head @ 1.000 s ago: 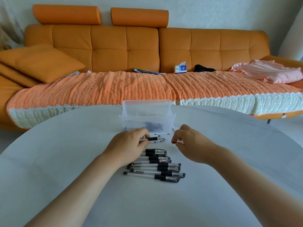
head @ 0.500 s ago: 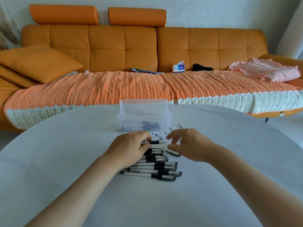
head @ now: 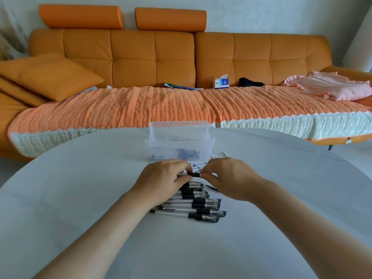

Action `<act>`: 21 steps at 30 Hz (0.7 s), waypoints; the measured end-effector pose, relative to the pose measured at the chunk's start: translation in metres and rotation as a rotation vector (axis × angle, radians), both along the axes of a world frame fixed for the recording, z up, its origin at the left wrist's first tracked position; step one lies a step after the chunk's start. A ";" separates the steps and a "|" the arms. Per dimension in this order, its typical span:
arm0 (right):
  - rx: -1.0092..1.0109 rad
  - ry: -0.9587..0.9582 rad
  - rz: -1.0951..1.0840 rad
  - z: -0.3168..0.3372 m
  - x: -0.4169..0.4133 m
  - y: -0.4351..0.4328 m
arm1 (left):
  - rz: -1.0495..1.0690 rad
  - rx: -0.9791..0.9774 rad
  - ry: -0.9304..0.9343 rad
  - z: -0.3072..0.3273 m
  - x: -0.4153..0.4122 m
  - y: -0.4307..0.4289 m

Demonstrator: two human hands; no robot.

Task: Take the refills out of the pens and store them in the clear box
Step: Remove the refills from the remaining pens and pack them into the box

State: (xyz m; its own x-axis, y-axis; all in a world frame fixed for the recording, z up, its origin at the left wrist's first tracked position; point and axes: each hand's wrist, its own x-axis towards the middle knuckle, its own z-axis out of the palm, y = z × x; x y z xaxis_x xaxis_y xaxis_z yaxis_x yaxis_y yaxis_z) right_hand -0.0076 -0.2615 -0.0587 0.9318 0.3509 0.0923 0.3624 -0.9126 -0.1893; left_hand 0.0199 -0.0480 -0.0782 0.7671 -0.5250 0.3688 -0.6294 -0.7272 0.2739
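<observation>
Two hands, left hand (head: 163, 180) and right hand (head: 229, 178), pinch their fingers closed on one clear-barrelled, black-gripped pen (head: 194, 174) before the ribbed clear plastic box (head: 179, 147), apparently mid-disassembly; next, twisting the tip off.

Two hands, left (head: 163, 181) and right (head: 229, 178), share one pen (head: 194, 174) at frame centre; roughly eight pens (head: 193, 204) lie stacked below, one clear box (head: 179, 144) above, two bolsters (head: 80, 16) upper left.

Left hand (head: 163, 181) hides most of the held pen (head: 193, 174).
</observation>
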 end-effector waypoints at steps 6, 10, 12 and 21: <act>0.040 -0.076 -0.039 -0.003 0.004 0.001 | -0.025 0.002 0.010 -0.003 0.002 -0.001; 0.080 -0.062 -0.039 -0.003 0.004 -0.001 | -0.013 0.006 -0.009 -0.003 0.003 -0.001; 0.105 -0.041 -0.037 -0.004 0.004 -0.002 | -0.004 0.014 -0.009 -0.002 0.004 0.000; 0.145 -0.036 -0.072 -0.005 0.003 0.000 | -0.022 0.031 -0.010 -0.004 0.002 -0.002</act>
State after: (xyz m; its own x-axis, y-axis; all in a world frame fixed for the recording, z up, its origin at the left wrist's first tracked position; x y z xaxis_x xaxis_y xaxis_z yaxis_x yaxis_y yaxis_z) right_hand -0.0050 -0.2617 -0.0636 0.9494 0.2636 0.1709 0.3057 -0.9006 -0.3089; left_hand 0.0223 -0.0496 -0.0821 0.7517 -0.5528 0.3596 -0.6478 -0.7213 0.2452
